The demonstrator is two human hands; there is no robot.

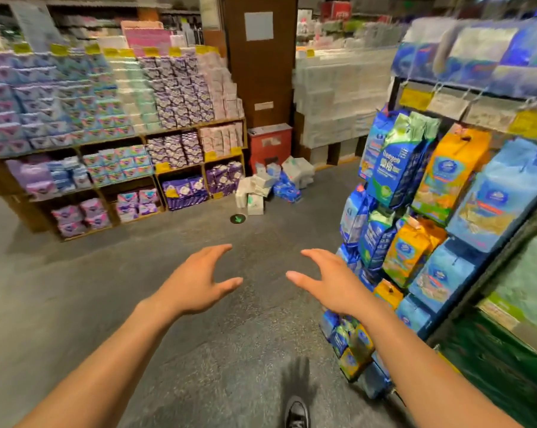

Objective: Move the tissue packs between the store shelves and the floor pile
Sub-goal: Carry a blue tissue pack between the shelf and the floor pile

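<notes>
**Store aisle, both hands bare**

Grey speckled floor [106, 288] runs between two displays. On the left stand wooden shelves [171, 133]: the sloped top tier carries close rows of lilac, blue, pale green, violet and pink packs, and each cubby below holds a few purple, blue or pink packs, some only part full. On the right a rack [392, 94] is hung with overlapping bags, a blue-and-green one [397, 171] beside an orange one [449, 177], with pale blue bags lower down.

The pile [270, 183] of tissue packs lies on the floor at the far end of the aisle, against the right-hand end of the shelves and in front of a red box [269, 143] at the foot of a brown pillar [261, 72]. It is a loose heap. White packs [255, 203] tilt at its near side, and a blue pack [287, 188] leans in the middle. A round green marker [238, 218] sits on the floor just in front of it.

Both arms reach forward, well short of the pile. The left hand [196, 282] and the right hand [326, 282] face each other, fingers wide and gently bent, thumbs apart from the fingers. Neither holds or touches anything. The right forearm passes in front of the rack's lowest bags. A dark shoe [296, 412] shows at the bottom edge.
</notes>
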